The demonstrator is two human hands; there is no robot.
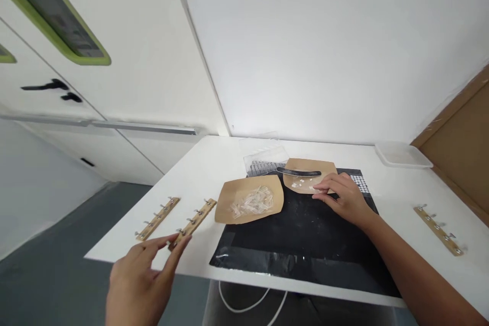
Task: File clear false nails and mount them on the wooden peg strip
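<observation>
My left hand (pixel 147 275) pinches the near end of a wooden strip (pixel 196 219) that carries several metal clips. A similar strip (pixel 158 218) lies just left of it on the white table. My right hand (pixel 342 196) is at the right near corner of a brown tray (pixel 328 167), its thumb and fingertips pressed together; anything between them is too small to make out. That tray holds small white pieces (pixel 301 182) and a dark curved file (pixel 298 172). A second brown tray (pixel 225 198) holds a pile of clear plastic pieces (pixel 255 201).
A black mat (pixel 305 234) lies under the trays. Behind them are clear plastic sheets (pixel 265 155). A third clip strip (pixel 439 230) and a clear shallow box (pixel 403 155) are at the right. White cables (pixel 240 310) hang below the table's front edge (pixel 183 276).
</observation>
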